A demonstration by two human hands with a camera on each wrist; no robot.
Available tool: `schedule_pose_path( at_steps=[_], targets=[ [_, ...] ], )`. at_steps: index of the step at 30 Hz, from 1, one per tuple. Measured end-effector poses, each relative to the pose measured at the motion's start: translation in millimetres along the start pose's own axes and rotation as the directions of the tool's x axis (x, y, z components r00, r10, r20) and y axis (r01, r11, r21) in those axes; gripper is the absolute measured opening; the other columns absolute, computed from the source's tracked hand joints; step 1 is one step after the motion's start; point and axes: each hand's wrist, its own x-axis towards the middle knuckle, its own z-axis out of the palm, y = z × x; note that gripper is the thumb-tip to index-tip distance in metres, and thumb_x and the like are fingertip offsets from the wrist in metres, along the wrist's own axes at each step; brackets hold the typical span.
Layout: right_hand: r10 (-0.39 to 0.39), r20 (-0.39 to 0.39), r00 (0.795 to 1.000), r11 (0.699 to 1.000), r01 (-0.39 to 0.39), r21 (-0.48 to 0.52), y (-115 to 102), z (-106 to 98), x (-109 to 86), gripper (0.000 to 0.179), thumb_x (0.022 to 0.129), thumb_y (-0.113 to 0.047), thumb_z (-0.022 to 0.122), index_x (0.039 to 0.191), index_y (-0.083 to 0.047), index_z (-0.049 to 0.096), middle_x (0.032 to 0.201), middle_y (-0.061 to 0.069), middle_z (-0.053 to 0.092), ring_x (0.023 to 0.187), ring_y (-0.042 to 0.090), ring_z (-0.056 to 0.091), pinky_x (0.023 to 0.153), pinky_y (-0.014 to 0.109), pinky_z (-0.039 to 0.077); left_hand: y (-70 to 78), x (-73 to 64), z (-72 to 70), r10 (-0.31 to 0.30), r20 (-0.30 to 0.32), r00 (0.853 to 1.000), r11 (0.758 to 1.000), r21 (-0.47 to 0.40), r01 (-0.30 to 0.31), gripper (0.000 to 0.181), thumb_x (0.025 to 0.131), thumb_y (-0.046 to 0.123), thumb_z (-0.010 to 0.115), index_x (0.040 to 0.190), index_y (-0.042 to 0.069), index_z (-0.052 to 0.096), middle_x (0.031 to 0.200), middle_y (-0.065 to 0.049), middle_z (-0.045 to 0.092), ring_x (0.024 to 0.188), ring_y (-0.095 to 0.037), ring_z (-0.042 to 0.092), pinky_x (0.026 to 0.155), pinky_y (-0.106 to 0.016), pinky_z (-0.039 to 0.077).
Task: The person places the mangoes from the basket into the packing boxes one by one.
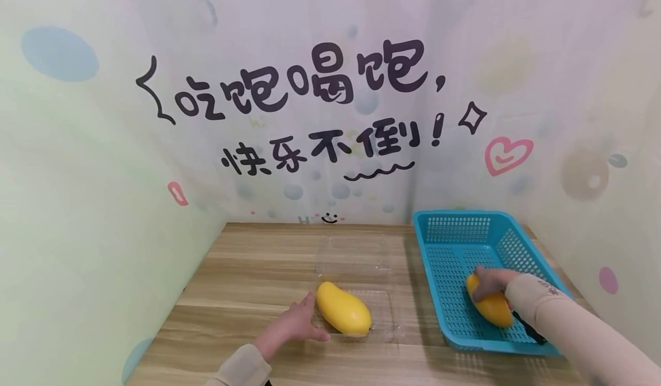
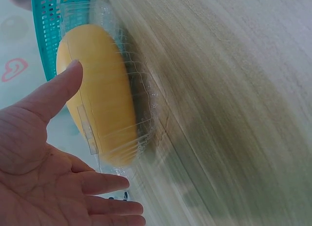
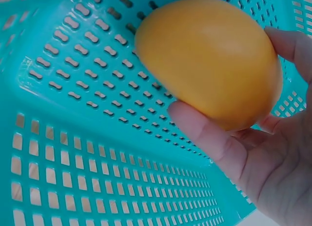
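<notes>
In the head view, a yellow mango [image 1: 343, 310] lies in a clear plastic clamshell box [image 1: 384, 311] whose lid [image 1: 353, 253] is folded back. My left hand [image 1: 294, 323] is at the box's left side, its fingers extended. The left wrist view has this hand [image 2: 53, 172] palm-on, thumb by the box wall and fingers spread. Inside the blue basket [image 1: 439, 311], my right hand [image 1: 493, 283] grips a second mango [image 1: 493, 310]. Up close in the right wrist view, thumb and fingers curl round that mango [image 3: 209, 60] over the perforated floor.
A wooden table [image 1: 248, 271] carries the box in the middle and the basket at the right. Behind it stands a printed wall covering [image 1: 289, 202] with black lettering. Another patterned wall [image 1: 129, 231] borders the left side.
</notes>
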Motion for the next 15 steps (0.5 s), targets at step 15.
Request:
schedule_pose_path(
  at_steps=[15],
  targets=[
    [-0.041,-0.030,0.999,0.996,0.043,0.073,-11,-24,-14.5,0.070,0.078,-0.020,0.065,0.129,0.006,0.024,0.093,0.021,0.045,0.080,0.032,0.050,0.059,0.038,0.052,2.9,-2.2,-1.3,0.009,-0.006,1.000,1.000,0.009,-0.008,0.109,0.068,0.037,0.078,0.141,-0.011,0.013,0.143,-0.031,0.025,0.127,-0.057,0.019,0.101,-0.064,0.023]
  ],
)
